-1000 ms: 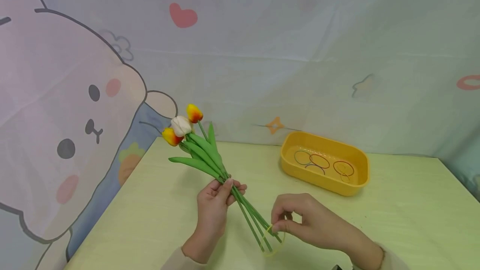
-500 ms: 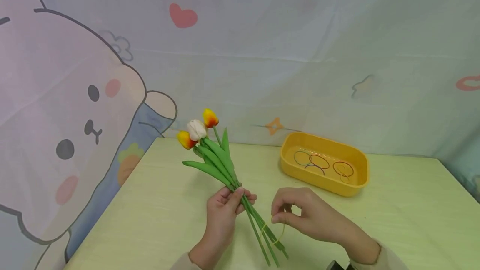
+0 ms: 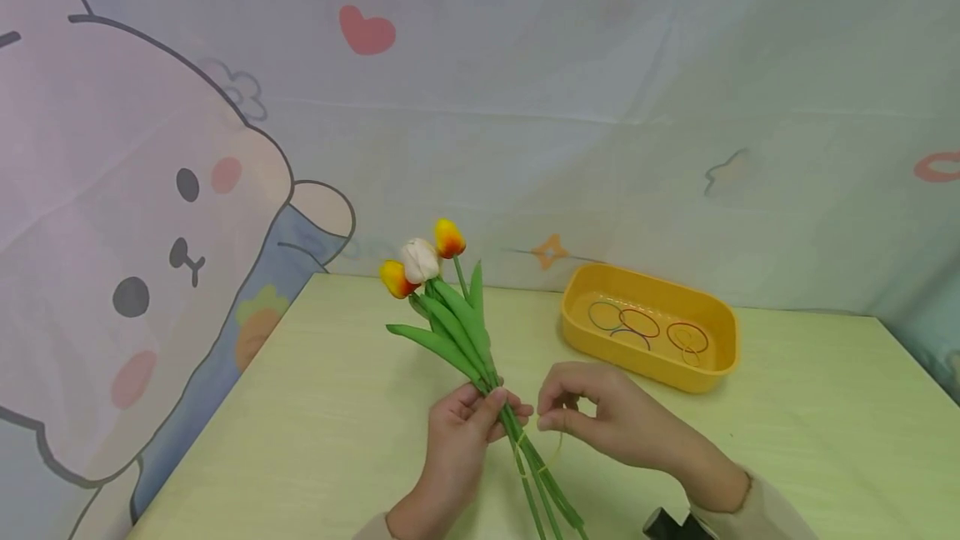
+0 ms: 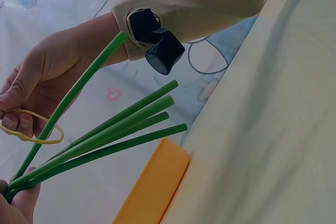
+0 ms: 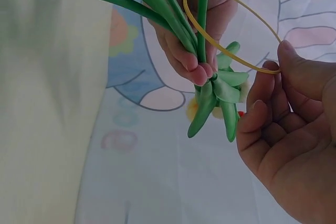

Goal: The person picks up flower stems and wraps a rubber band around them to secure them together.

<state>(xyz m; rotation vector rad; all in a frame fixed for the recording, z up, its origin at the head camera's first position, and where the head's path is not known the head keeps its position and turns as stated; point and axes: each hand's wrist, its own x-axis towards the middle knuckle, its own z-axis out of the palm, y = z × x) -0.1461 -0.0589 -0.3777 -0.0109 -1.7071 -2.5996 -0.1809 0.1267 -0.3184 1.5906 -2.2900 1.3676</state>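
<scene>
Threading a rubber band [image 4: 47,141] over the stems of a bunch of tulips [image 3: 480,347], which is held above the tabletop [image 3: 322,407], well apart from the yellow tray [image 3: 630,361]. The left hand [image 3: 461,440] grasps the stems just below the leaves; the right hand [image 3: 600,415] has its grip on the band, pinched between thumb and fingertips. In both wrist views the loop appears to surround one stem [image 4: 81,85] only, the other stems [image 4: 152,109] fanning outside it. Good practice would be to draw the cut ends together with the left hand, widen the loop, gather the strays inside, and then slide it towards the leaves without snagging.
</scene>
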